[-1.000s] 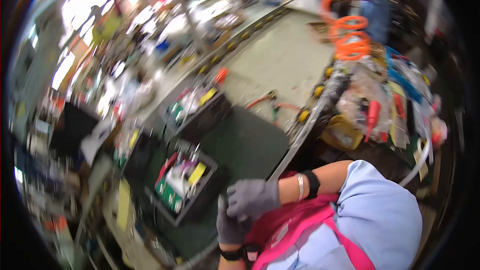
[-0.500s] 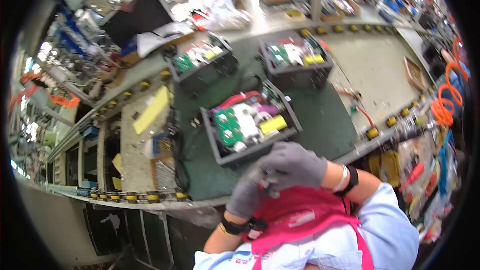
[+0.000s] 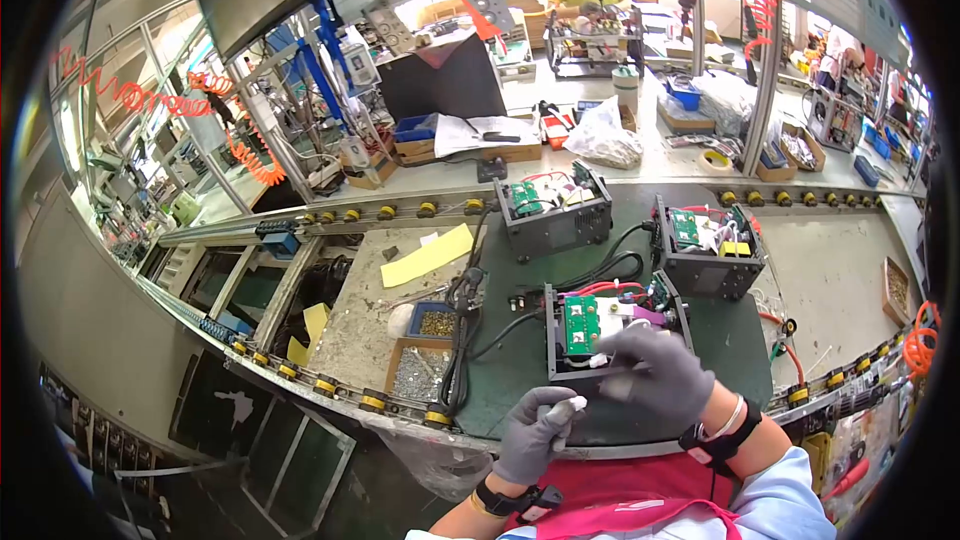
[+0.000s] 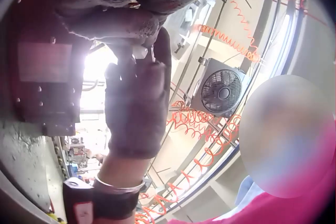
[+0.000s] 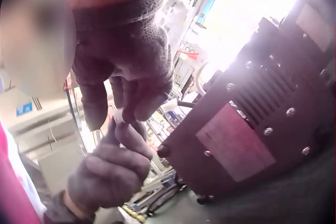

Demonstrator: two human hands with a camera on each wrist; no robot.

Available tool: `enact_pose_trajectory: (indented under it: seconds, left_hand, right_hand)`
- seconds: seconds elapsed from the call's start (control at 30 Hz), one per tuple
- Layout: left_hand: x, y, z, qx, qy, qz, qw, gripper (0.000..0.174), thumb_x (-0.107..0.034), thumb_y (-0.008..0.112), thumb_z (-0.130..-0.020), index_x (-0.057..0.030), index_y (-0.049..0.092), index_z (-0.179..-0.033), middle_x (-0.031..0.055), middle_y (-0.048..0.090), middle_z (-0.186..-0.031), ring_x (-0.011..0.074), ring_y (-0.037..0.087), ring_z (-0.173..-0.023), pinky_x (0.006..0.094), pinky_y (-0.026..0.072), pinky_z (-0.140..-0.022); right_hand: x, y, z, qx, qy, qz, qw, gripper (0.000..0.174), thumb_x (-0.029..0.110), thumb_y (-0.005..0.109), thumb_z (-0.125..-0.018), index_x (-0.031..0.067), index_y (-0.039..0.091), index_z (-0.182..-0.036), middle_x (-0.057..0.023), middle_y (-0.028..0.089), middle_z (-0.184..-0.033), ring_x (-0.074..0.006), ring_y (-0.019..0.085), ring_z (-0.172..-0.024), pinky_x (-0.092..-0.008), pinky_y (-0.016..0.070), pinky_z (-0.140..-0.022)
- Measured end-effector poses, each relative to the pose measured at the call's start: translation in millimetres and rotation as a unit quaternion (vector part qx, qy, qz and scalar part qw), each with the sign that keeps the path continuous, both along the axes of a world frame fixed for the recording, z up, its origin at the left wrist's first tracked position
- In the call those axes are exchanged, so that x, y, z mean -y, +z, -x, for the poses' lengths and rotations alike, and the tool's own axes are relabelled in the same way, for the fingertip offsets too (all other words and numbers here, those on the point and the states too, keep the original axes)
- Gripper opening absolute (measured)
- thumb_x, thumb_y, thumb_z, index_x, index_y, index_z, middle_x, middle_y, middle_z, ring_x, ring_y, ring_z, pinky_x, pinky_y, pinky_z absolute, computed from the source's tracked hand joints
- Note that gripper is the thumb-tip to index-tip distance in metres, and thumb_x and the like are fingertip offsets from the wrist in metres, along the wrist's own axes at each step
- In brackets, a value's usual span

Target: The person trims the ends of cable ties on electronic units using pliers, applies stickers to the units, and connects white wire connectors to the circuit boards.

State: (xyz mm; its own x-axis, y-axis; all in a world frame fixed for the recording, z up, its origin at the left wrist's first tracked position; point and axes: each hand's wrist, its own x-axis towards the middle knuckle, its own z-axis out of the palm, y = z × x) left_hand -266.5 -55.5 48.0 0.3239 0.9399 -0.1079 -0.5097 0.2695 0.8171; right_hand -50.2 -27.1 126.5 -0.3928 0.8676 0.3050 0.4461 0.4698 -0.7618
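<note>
In the head view, my gloved left hand (image 3: 535,435) pinches a small white piece (image 3: 572,407) between thumb and curled forefinger. Its exact kind is too small to tell. My gloved right hand (image 3: 660,375) is just right of it, fingers bent loosely downward and thumb apart from them in the right wrist view, close above the left fingertips. Directly beyond both hands stands an open black metal case (image 3: 615,372), holding a green circuit board (image 3: 580,325), red wires and white parts. The right hand overlaps its front right corner in the head view.
Two similar open black cases (image 3: 555,232) (image 3: 708,275) stand farther back on the green mat (image 3: 510,395). Black cables (image 3: 465,330) lie left of them, beside small boxes of screws (image 3: 420,370). A yellow sheet (image 3: 428,255) lies farther left. Rollers (image 3: 373,400) line the bench's front edge.
The head view has swung so the bench faces me squarely. My hands, earlier together in front of the apron, have come apart slightly, and the white piece now shows in the left fingers.
</note>
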Motion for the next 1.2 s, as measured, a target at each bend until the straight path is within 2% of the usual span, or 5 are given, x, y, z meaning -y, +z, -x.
enact_pose_trajectory:
  seconds: [0.07, 0.2, 0.47, 0.87, 1.2]
  left_hand:
    - [-2.5, 10.5, 5.9, -0.068, 0.065, -0.026, 0.995, 0.019, -0.016, 0.063, -0.095, -0.0048, 0.062, -0.11, 0.0033, 0.063, -0.075, 0.0022, 0.05, -0.053, 0.0157, 0.0374, -0.044]
    - [-21.1, 8.3, 17.5, -0.114, 0.116, -0.084, 0.983, 0.021, -0.016, 0.067, -0.091, -0.004, 0.065, -0.109, 0.0013, 0.066, -0.079, 0.0002, 0.049, -0.057, 0.0162, 0.0393, -0.046]
    - [-56.5, -0.7, -1.9, -0.191, 0.126, -0.189, 0.955, 0.016, -0.011, 0.068, -0.09, -0.0034, 0.067, -0.104, -0.0056, 0.059, -0.072, -0.0017, 0.044, -0.057, 0.0156, 0.0345, -0.05]
    - [-58.8, 11.0, -13.1, -0.214, 0.088, -0.277, 0.932, 0.019, -0.005, 0.068, -0.087, 0.001, 0.066, -0.105, 0.005, 0.069, -0.09, 0.0082, 0.062, -0.082, 0.0228, 0.0499, -0.074]
    - [-58.7, 2.1, -16.7, -0.233, 0.074, -0.241, 0.939, 0.019, -0.003, 0.069, -0.087, 0.0018, 0.066, -0.105, 0.0024, 0.065, -0.093, 0.0068, 0.06, -0.083, 0.0211, 0.0488, -0.073]
  right_hand:
    - [-22.8, -8.5, -0.2, 0.087, -0.082, -0.18, 0.976, 0.048, 0.024, 0.077, -0.076, 0.0105, 0.061, -0.119, -0.013, 0.063, -0.104, -0.0313, 0.061, -0.092, -0.0413, 0.05, -0.08]
    - [-34.6, -40.3, 11.1, 0.228, -0.003, -0.083, 0.97, 0.029, 0.027, 0.069, -0.082, 0.013, 0.068, -0.108, -0.0108, 0.065, -0.101, -0.0314, 0.06, -0.097, -0.0439, 0.0483, -0.081]
    - [-34.3, -42.2, 10.8, 0.049, -0.075, -0.065, 0.994, 0.018, 0.011, 0.074, -0.073, 0.0099, 0.072, -0.091, -0.0087, 0.065, -0.079, -0.0263, 0.063, -0.076, -0.0369, 0.0507, -0.069]
    - [-28.6, -53.1, 4.6, 0.088, -0.104, -0.088, 0.987, 0.014, 0.017, 0.074, -0.072, 0.0078, 0.073, -0.083, -0.0137, 0.067, -0.078, -0.0307, 0.064, -0.076, -0.0416, 0.0477, -0.072]
    - [-31.2, -56.6, -0.7, 0.023, -0.056, -0.075, 0.995, 0.025, 0.018, 0.076, -0.07, 0.0067, 0.07, -0.09, -0.0089, 0.068, -0.08, -0.0278, 0.066, -0.079, -0.0373, 0.0495, -0.073]
